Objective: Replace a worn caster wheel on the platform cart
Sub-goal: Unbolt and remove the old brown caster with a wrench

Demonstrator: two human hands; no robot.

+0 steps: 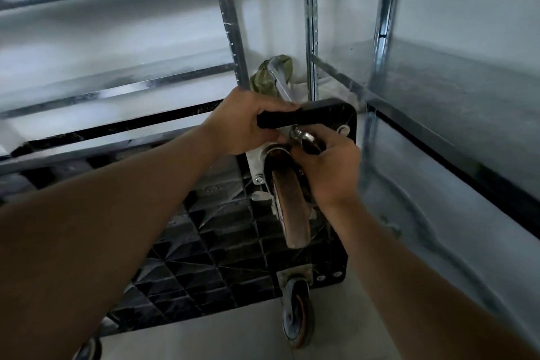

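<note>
Metal shelving [230, 23] behind tipped platform cart [204, 242], left hand [248, 123] gripping its black edge, right hand [327, 169] gripping metal tool [305, 137] above caster wheel [293, 207]

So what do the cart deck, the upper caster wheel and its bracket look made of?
Cart deck: black moulded plastic, going by its ribbed grid underside.
Caster wheel: probably rubber or polyurethane; matte, scuffed brown tread.
Bracket: metal, likely plated steel; pale silver sheen, hex bolt.

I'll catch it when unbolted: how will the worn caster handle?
Likely heavy for its size: the caster has a metal bracket and thick wheel. Set down, it may roll. Its rigid plate should give a firm grip.
</note>
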